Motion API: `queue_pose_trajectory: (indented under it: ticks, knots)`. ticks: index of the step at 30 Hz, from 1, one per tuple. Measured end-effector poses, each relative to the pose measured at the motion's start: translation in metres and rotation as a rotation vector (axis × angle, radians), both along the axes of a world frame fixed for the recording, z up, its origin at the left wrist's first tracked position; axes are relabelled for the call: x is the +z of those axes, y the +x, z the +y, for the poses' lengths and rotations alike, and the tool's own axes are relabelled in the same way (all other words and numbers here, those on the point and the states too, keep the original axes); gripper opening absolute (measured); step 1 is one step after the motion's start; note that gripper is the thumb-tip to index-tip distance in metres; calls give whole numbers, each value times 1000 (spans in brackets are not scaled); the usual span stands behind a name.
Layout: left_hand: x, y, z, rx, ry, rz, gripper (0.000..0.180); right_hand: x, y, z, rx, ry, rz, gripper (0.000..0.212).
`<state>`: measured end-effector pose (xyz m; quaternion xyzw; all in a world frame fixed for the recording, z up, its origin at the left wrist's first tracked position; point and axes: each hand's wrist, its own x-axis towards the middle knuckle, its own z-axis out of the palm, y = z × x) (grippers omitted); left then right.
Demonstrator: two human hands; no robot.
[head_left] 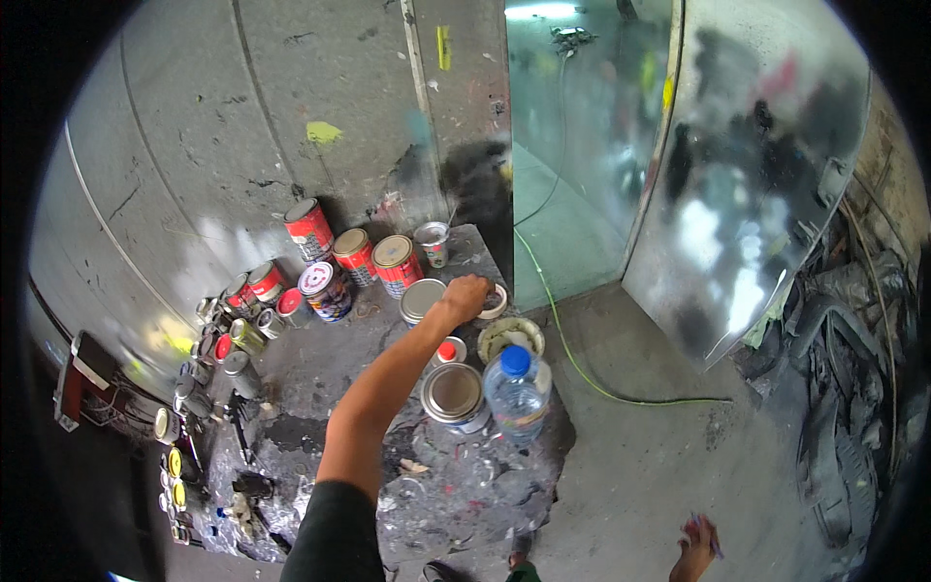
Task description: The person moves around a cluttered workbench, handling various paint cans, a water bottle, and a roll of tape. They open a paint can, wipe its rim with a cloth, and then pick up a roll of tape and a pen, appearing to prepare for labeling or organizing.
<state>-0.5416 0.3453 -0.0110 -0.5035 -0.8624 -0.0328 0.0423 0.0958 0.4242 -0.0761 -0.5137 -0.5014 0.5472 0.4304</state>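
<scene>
My left arm reaches across the dark, paint-stained table (320, 388). The fingers of my left hand (469, 295) are curled at a pale round container (496, 303) near the table's right edge; what they grip is hidden. Just left of that hand stands a can with a grey lid (421, 301). Closer to me are a red-capped container (448, 351), a large metal-lidded can (454, 396) and a clear plastic bottle with a blue cap (517, 396). Low at the right, above the floor, my right hand (696, 547) is closed around something small, with purple showing, that I cannot make out.
Red paint cans (356, 256) and a cup (433, 244) line the table's back. Several small cans (240, 367) crowd its left side. A crusted bowl (511, 337) sits by the bottle. A green hose (582, 373) crosses the floor; dark scrap (839, 388) is piled right.
</scene>
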Motion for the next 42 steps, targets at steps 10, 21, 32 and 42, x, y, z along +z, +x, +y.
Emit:
queue_pose_trajectory:
  ticks: [10,21,32,42]
  knots:
    - [-23,-29,64,96,-260,-8,34,3,8,-19,-97,-197,21,38]
    - [149,166,-273,-52,941,-845,28,86,-114,-79,379,199,280,21]
    - [78,383,-535,9,1582,-996,16,191,-251,-400,1497,618,546,52]
    - [57,418,-603,158,1694,-842,61,188,-228,-491,1547,908,561,52]
